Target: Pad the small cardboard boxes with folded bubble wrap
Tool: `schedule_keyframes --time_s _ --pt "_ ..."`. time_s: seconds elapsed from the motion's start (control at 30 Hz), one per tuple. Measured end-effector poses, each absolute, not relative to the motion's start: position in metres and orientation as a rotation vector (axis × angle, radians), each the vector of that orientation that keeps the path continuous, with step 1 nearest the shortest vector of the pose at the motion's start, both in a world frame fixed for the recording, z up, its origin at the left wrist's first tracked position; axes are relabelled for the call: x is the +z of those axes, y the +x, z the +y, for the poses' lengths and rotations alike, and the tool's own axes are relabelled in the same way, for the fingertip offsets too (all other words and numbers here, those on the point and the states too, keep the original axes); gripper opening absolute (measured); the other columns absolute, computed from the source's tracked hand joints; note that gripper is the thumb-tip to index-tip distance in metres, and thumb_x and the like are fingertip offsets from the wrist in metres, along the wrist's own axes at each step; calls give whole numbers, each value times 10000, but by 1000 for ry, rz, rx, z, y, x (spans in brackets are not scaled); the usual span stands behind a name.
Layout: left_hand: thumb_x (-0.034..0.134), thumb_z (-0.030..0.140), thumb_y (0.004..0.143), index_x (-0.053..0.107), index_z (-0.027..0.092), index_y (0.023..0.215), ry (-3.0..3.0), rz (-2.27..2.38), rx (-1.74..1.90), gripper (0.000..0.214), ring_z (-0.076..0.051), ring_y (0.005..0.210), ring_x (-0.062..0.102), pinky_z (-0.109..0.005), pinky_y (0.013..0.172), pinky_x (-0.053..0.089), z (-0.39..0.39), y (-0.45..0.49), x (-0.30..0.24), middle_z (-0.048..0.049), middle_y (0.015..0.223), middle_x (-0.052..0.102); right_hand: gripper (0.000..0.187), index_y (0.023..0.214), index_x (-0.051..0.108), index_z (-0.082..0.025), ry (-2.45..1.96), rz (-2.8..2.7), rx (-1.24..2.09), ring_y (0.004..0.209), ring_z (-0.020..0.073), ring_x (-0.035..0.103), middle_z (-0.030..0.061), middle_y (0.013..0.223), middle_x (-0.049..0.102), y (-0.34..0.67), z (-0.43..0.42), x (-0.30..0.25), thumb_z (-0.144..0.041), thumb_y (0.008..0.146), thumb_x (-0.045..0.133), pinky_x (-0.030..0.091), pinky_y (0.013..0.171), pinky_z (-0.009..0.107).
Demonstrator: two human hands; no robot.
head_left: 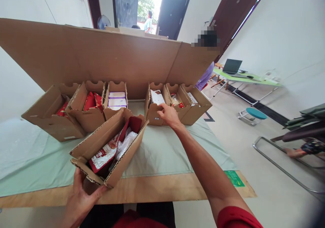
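Note:
My left hand (82, 197) grips the near end of an open cardboard bin (130, 157), which sits at a slant towards the table's front edge. Inside it are a dark red and white printed packet (105, 156) and something in clear plastic wrap (127, 143). My right hand (169, 115) is closed on the front wall of another cardboard bin (153, 115), its fingertips hooked over the edge. A white box (156, 96) stands in that bin. Just right of it is a bin (183, 111) holding small packets with red parts.
Three more bins stand at left, holding red packets (89, 101) and purple-edged white boxes (117, 99). A tall cardboard panel (122, 58) rises behind them. A green cloth (162, 153) covers the table. At right are a laptop table (264, 80), a blue stool (256, 113) and another person's hand (296, 152).

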State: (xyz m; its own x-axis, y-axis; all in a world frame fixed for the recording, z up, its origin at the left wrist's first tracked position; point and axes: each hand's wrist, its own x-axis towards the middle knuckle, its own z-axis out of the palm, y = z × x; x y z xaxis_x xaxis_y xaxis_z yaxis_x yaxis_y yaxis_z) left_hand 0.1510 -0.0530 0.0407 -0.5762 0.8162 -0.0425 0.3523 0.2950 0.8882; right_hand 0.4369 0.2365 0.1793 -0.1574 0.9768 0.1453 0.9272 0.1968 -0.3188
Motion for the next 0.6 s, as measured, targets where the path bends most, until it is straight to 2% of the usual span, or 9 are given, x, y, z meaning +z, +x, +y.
schedule_keyframes --time_s 0.07,0.13,0.2,0.3,0.37,0.43,0.5,0.53,0.6 --pt "763 761 594 451 256 1346 993 2026 1276 958 -416 1140 654 -655 997 501 -52 163 40 -132 1217 657 308 1178 717 -207 -1818 -2143 186 1042 295 704 121 1093 778 434 241 180 -252 918 558 507 868 373" --pt "782 726 610 462 257 1335 981 1998 1328 921 -401 1143 659 -632 1013 502 -51 178 40 -129 1214 664 292 1142 730 -199 -1831 -2115 156 1062 315 700 141 1113 771 435 242 179 -257 934 534 507 873 392" --pt "780 705 639 455 249 1369 987 2012 1363 920 -398 1175 648 -628 1034 491 -49 192 42 -142 1273 643 311 1186 712 -213 -1827 -2098 148 1066 299 703 116 1096 776 439 239 178 -249 937 529 506 892 384" --pt "763 678 688 423 240 1437 1025 2020 1403 931 -383 1207 638 -604 1053 493 -46 205 47 -157 1360 598 460 1384 586 -234 -1682 -2051 233 968 234 721 55 1027 782 445 220 170 -233 926 541 512 896 346" --pt "751 652 723 414 238 1457 1050 2024 1412 907 -365 1215 639 -577 1059 502 -45 208 49 -152 1367 596 534 1459 506 -216 -1480 -1950 419 827 206 717 42 948 774 447 193 156 -263 928 539 533 836 336" --pt "740 632 752 422 234 1455 1073 2025 1404 868 -354 1222 638 -563 1071 501 -46 210 47 -147 1356 603 497 1423 537 -203 -1284 -1849 686 746 199 701 57 912 765 444 154 133 -340 945 527 555 757 337" --pt "736 608 776 409 230 1464 1103 1983 1396 851 -343 1215 642 -554 1074 506 -48 211 42 -149 1362 598 485 1377 587 -228 -1159 -1864 944 930 236 724 107 1133 754 437 111 103 -447 946 557 580 786 357" --pt "736 595 785 400 227 1471 1125 1950 1394 848 -337 1211 644 -547 1074 510 -49 213 37 -153 1371 591 528 1420 559 -248 -1106 -1852 1022 1092 261 701 124 1323 688 431 90 87 -492 952 557 585 858 379" --pt "730 581 796 372 218 1494 1165 1912 1389 864 -338 1237 631 -547 1089 504 -50 217 27 -168 1398 573 596 1515 468 -298 -1043 -1795 1085 1320 292 593 102 1528 542 419 56 58 -560 980 493 555 1004 428"
